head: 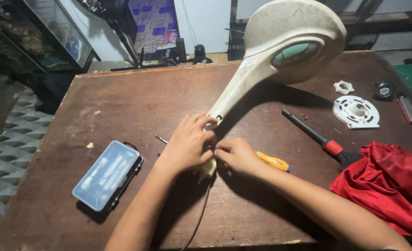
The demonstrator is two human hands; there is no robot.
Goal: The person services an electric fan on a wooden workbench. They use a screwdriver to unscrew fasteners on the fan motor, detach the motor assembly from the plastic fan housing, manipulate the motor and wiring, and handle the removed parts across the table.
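A cream plastic fan stand [280, 46] with a round head and a long neck lies tilted across the brown wooden table [136, 102]. My left hand [187, 144] wraps the narrow lower end of the neck. My right hand [236, 155] pinches a small part right at that end, beside a yellowish piece [209, 168]. A black cable [197, 218] runs from there toward the near table edge. A yellow-handled screwdriver [273, 161] lies just behind my right hand.
A clear-lidded small case [107, 174] sits at the near left. A black brush with a red band [317, 138] and a red cloth [387, 183] lie on the right. A white round plastic disc [356, 111], a small white cog-shaped cap [343, 87] and loose screws rest farther back.
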